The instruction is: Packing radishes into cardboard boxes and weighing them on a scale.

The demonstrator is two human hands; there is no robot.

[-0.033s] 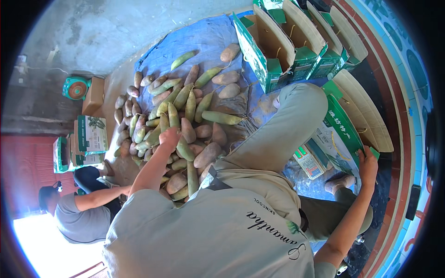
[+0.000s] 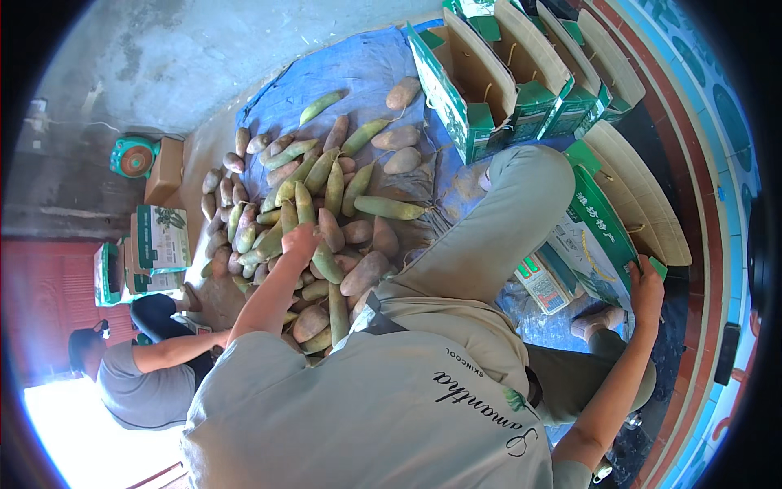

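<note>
My left hand (image 2: 301,240) reaches into a heap of long green radishes and stout brownish-pink roots. Its fingers are closed round the near end of a green radish (image 2: 305,204), which points away from me. Other radishes lie against it, among them a pale green one (image 2: 327,262) just right of the hand. Off to the right, my right hand (image 2: 647,287) grips the near corner of an opened green-and-white carton (image 2: 601,218). Part of the carton's inside shows as bare brown cardboard, and its tall flap leans outward.
Several opened cartons (image 2: 489,90) stand in a row at the far right. A scale with a lit display (image 2: 544,285) sits beside my leg. On the left another person (image 2: 151,379) crouches near stacked cartons (image 2: 159,236). A blue tarp (image 2: 358,69) lies under the heap.
</note>
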